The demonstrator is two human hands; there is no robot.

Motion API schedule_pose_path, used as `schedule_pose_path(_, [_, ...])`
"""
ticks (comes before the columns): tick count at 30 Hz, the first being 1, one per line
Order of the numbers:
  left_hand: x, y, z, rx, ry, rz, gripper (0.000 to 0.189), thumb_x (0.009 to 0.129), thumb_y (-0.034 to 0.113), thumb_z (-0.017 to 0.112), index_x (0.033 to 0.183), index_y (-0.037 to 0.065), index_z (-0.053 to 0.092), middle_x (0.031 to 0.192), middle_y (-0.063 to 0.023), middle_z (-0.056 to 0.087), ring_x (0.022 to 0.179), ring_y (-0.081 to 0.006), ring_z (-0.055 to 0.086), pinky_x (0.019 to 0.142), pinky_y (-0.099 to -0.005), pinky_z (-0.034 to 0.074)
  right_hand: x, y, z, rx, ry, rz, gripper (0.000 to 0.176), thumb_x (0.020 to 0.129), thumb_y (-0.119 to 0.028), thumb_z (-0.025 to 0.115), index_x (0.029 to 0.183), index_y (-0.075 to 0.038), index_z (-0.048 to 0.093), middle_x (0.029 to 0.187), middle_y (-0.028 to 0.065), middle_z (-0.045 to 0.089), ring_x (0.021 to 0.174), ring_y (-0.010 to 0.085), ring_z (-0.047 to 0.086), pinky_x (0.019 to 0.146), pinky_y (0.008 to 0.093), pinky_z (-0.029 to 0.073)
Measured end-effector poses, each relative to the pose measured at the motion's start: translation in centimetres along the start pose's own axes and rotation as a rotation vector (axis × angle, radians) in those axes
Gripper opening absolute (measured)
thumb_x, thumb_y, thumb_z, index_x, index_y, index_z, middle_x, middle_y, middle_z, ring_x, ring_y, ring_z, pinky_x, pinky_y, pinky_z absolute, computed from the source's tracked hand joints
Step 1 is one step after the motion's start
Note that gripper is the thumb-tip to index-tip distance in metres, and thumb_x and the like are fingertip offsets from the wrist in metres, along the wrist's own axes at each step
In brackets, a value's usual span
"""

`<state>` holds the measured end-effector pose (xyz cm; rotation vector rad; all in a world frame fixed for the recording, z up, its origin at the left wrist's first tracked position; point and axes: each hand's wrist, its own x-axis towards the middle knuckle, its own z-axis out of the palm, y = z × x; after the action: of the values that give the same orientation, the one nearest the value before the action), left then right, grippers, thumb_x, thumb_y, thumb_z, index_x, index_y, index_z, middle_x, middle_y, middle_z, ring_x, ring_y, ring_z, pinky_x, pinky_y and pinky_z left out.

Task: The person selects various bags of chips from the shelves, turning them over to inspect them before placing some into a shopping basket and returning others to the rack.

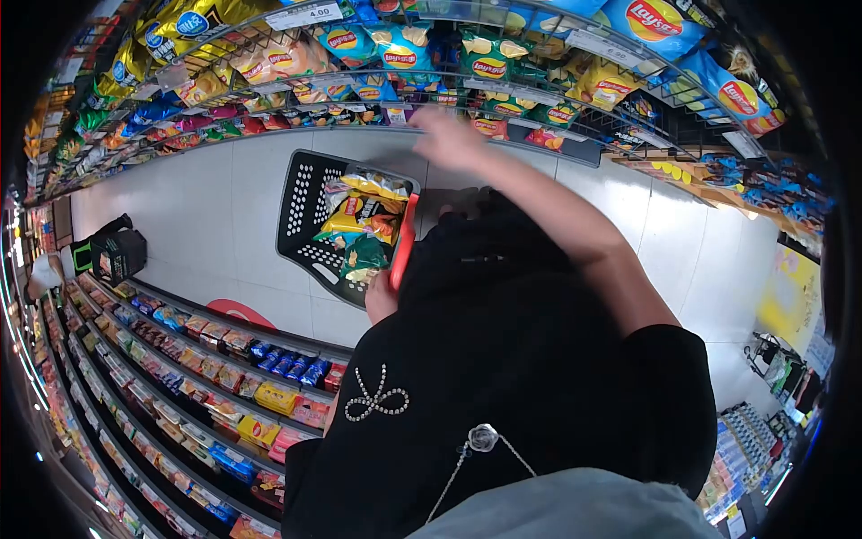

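Note:
A dark grey shopping basket (pixel 296 202) with round holes and a red handle (pixel 406 242) is in front of my body. My left hand (pixel 382 298) is closed around the near end of the handle. Inside the basket lie several chip bags, among them a yellow bag (pixel 361 216) and a green bag (pixel 364 255). My right hand (pixel 446 140) is stretched toward the chip shelf, between the basket and the lower racks. Motion smears its fingers, so I cannot make out whether it holds anything.
Wire racks of chip bags (pixel 400 56) curve across the top, with price tags (pixel 305 15) along their edges. At lower left, a long shelf holds packaged snacks (pixel 277 395). Another person (pixel 49 271) stands at far left beside a black bag (pixel 118 256). The floor (pixel 193 207) is pale tile.

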<state>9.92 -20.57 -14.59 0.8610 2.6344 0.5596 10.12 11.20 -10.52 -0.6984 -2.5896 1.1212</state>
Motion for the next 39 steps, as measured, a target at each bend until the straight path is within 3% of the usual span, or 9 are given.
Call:
schedule_pose_path(5, [0.2, 0.1, -0.4, -0.008, 0.003, -0.019, 0.014, 0.070, 0.007, 0.055, 0.083, 0.005, 0.057, 0.078, -0.0143, 0.057, 0.073, -0.0340, 0.055, 0.062, -0.0409, 0.043, 3.1, 9.2, -7.3, -0.750, 0.571, 0.031, 0.037, 0.069, -0.015, 0.054, 0.104, -0.004, 0.048, 0.107, 0.0126, 0.047, 0.103, 0.0304, 0.043, 0.086, 0.0435, 0.035])
schedule_pose_path(8, [0.5, -0.2, -0.2, 0.025, -0.002, -0.029, 0.015, 0.070, 0.007, 0.056, 0.085, 0.005, 0.057, 0.079, -0.0145, 0.057, 0.073, -0.0343, 0.055, 0.062, -0.0410, 0.043, 4.1, 10.5, -9.9, -0.788, 0.400, 0.325, 0.039, 0.076, -0.020, 0.051, 0.112, -0.004, 0.044, 0.111, 0.0149, 0.048, 0.106, 0.0330, 0.043, 0.089, 0.0441, 0.034])
schedule_pose_path(14, [1.3, 0.3, -1.2, 0.012, 0.004, -0.062, 0.014, 0.071, 0.007, 0.055, 0.084, 0.005, 0.058, 0.079, -0.0156, 0.057, 0.074, -0.0347, 0.055, 0.063, -0.0410, 0.043, 7.5, 13.5, -10.9, -0.665, 0.057, 0.479, 0.029, 0.081, -0.017, 0.043, 0.107, -0.007, 0.050, 0.109, 0.0179, 0.053, 0.099, 0.0325, 0.051, 0.085, 0.0395, 0.040])
schedule_pose_path(21, [1.9, 0.4, -1.5, 0.002, 0.031, -0.045, 0.014, 0.072, 0.013, 0.057, 0.083, 0.004, 0.057, 0.078, -0.0164, 0.057, 0.074, -0.0358, 0.054, 0.063, -0.0415, 0.043, 6.4, 13.4, -10.7, -0.614, 0.223, 0.520, 0.029, 0.077, -0.011, 0.044, 0.105, -0.015, 0.053, 0.104, 0.0141, 0.056, 0.099, 0.0297, 0.051, 0.079, 0.0396, 0.045])
schedule_pose_path(27, [2.0, 1.0, -2.0, -0.009, 0.022, -0.066, 0.020, 0.072, 0.019, 0.061, 0.083, 0.003, 0.057, 0.077, -0.0171, 0.056, 0.075, -0.0361, 0.054, 0.064, -0.0417, 0.043, 3.7, 12.3, -9.9, -0.622, 0.449, 0.275, 0.024, 0.077, -0.009, 0.046, 0.099, -0.010, 0.053, 0.101, 0.0115, 0.057, 0.097, 0.0276, 0.052, 0.075, 0.0367, 0.047])
schedule_pose_path(30, [2.3, 0.3, -1.8, -0.036, -0.041, -0.052, 0.025, 0.071, 0.018, 0.062, 0.088, 0.001, 0.056, 0.078, -0.0184, 0.056, 0.075, -0.0373, 0.054, 0.065, -0.0417, 0.043, 1.1, 10.3, -9.4, -0.696, 0.730, -0.225, 0.019, 0.072, -0.005, 0.053, 0.090, -0.007, 0.054, 0.095, 0.0082, 0.059, 0.094, 0.0248, 0.054, 0.073, 0.0338, 0.047])
schedule_pose_path(33, [3.1, -0.6, -2.5, -0.062, -0.213, -0.031, 0.035, 0.069, 0.016, 0.065, 0.097, 0.000, 0.052, 0.086, -0.0193, 0.056, 0.077, -0.0385, 0.054, 0.068, -0.0422, 0.044, -1.5, 6.5, -10.3, -0.607, 0.903, -0.401, 0.018, 0.066, 0.001, 0.059, 0.082, -0.005, 0.055, 0.090, 0.0064, 0.060, 0.089, 0.0232, 0.056, 0.072, 0.0320, 0.047])
schedule_pose_path(35, [3.8, -0.7, -4.4, 0.014, -0.456, -0.078, 0.044, 0.067, 0.015, 0.067, 0.103, 0.000, 0.048, 0.094, -0.0194, 0.055, 0.083, -0.0385, 0.054, 0.072, -0.0425, 0.044, -3.5, 2.7, -12.0, -0.533, 0.877, -0.398, 0.018, 0.064, 0.003, 0.061, 0.079, -0.005, 0.056, 0.087, 0.0065, 0.060, 0.086, 0.0238, 0.057, 0.071, 0.0312, 0.047])
schedule_pose_path(39, [6.5, 7.3, -12.1, -0.041, -0.261, 0.311, 0.069, 0.058, 0.018, 0.075, 0.115, 0.002, 0.040, 0.111, -0.0194, 0.046, 0.101, -0.0374, 0.046, 0.084, -0.0414, 0.039, -7.6, -6.1, -16.9, -0.281, 0.718, -0.460, 0.016, 0.061, 0.006, 0.062, 0.074, -0.002, 0.057, 0.077, 0.0084, 0.060, 0.077, 0.0251, 0.059, 0.069, 0.0309, 0.047])
